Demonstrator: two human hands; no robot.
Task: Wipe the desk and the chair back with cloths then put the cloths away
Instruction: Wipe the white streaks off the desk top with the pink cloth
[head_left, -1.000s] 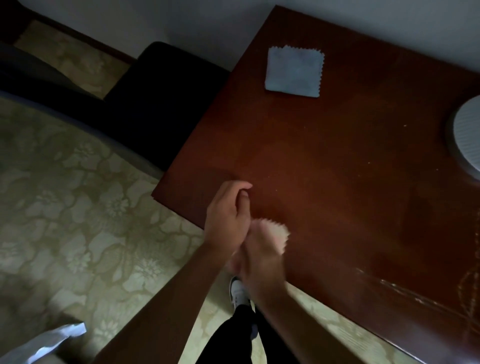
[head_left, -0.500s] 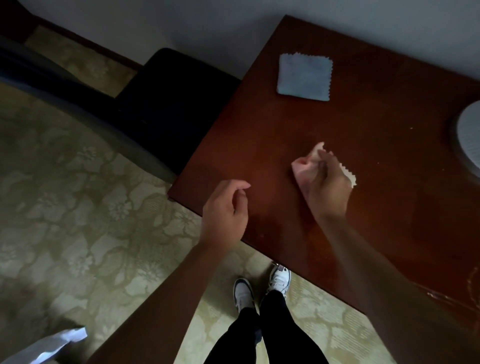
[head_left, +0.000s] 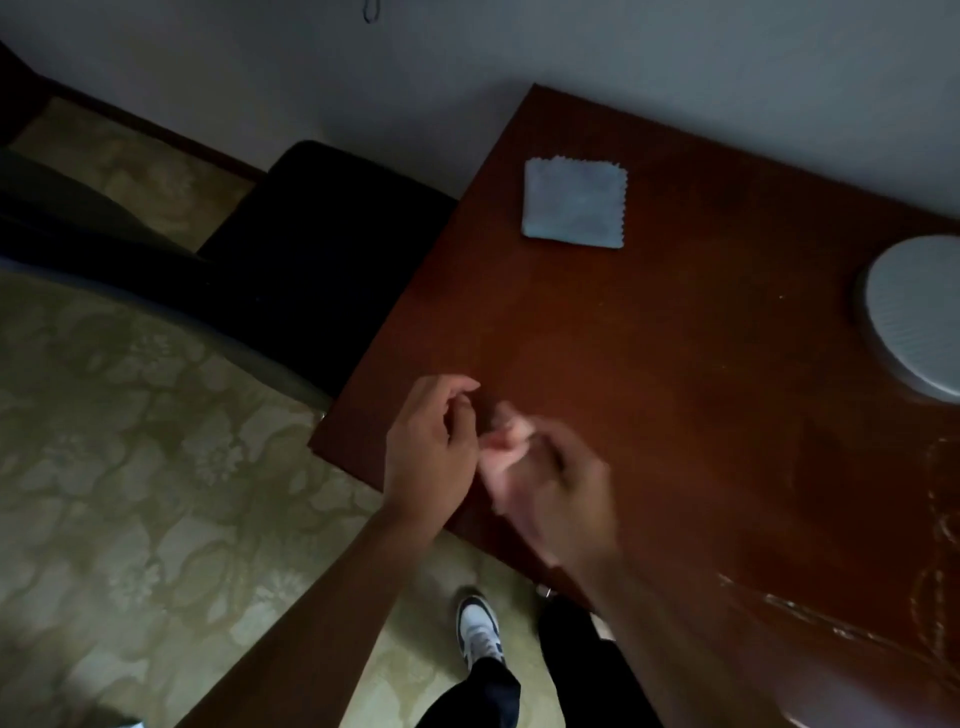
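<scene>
Fingers (head_left: 524, 457) of the right hand (head_left: 556, 483) clutch a pink cloth (head_left: 506, 441) (blurred); left hand (head_left: 431, 447) loosely curled, holding nothing.

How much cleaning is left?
Nothing looks finished. The right hand is rubbing a pink cloth on the desk, blurred. The left hand holds nothing. The blue cloth lies folded; the chair and putting cloths away remain.

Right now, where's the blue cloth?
Head view: the blue cloth lies flat on the desk near its far left corner, close to the wall, well beyond both hands and left of the round grey object.
</scene>
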